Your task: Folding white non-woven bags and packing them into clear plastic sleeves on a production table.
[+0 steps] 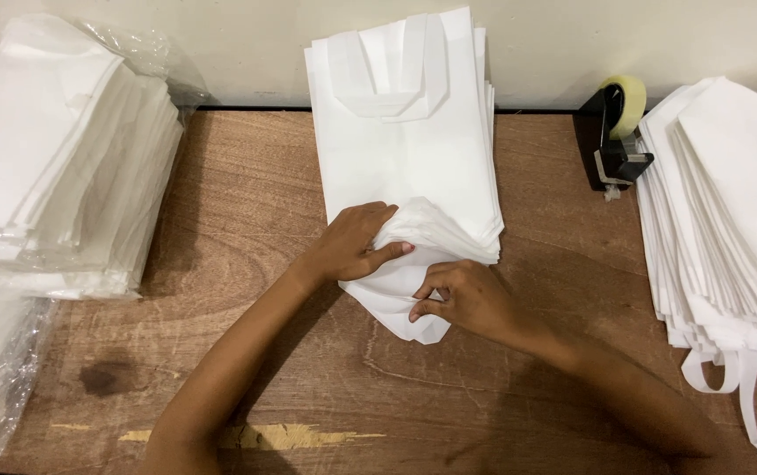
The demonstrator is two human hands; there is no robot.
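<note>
Two hands work the near edge of a stack of white bags (409, 158) at the centre of the wooden table (247, 202).

The left hand (356, 242) lifts and grasps the upper layers' edge; the right hand (466, 299) pinches the bottom bag's corner. Bag piles lie at far left (44, 167) and right (730, 202), a tape dispenser (614, 132) at upper right.

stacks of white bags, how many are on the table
3: one stack at the left edge, one middle stack under the left hand and right hand, one stack at the right. More may lie out of view.
</note>
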